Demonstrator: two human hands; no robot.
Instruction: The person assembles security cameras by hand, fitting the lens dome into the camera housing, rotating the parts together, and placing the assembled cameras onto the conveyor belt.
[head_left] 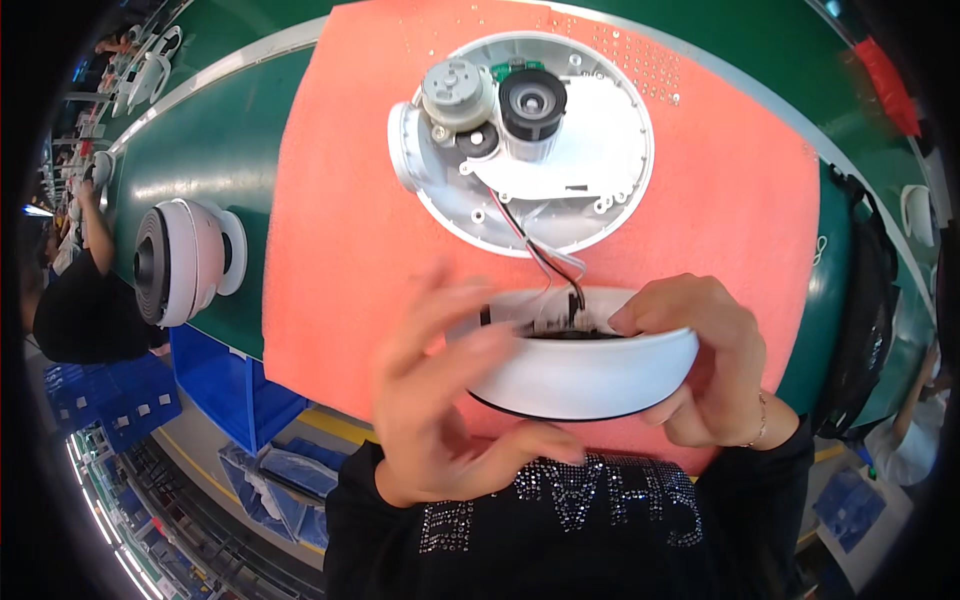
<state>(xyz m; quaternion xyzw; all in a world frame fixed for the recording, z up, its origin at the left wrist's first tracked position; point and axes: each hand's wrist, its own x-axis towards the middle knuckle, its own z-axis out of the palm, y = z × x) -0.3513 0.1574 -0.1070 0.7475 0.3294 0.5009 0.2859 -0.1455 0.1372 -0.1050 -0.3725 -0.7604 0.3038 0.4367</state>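
Note:
My right hand (pixel 715 350) grips the right end of a bowl-shaped white plastic shell (pixel 590 375), thumb over the rim and fingers beneath. The shell is tilted, showing some dark parts inside. At its left end, my left hand (pixel 435 390) is slightly blurred, with thumb and fingers spread; whether it touches the shell I cannot tell. Thin red, black and white wires (pixel 532 243) run from the shell to a round white housing (pixel 612 205) lying beyond it. That housing bears a silver motor (pixel 455 95), a black-ringed cylinder (pixel 532 105) and a green circuit board (pixel 518 70).
The housing lies on a pink foam mat (pixel 340 190) over a green bench (pixel 210 130). Small screws (pixel 640 65) dot its far edge. A white-and-black round device (pixel 190 260) stands left; a black bag (pixel 860 300) lies right. Blue bins (pixel 220 390) stand below left. Another person (pixel 85 310) is beyond.

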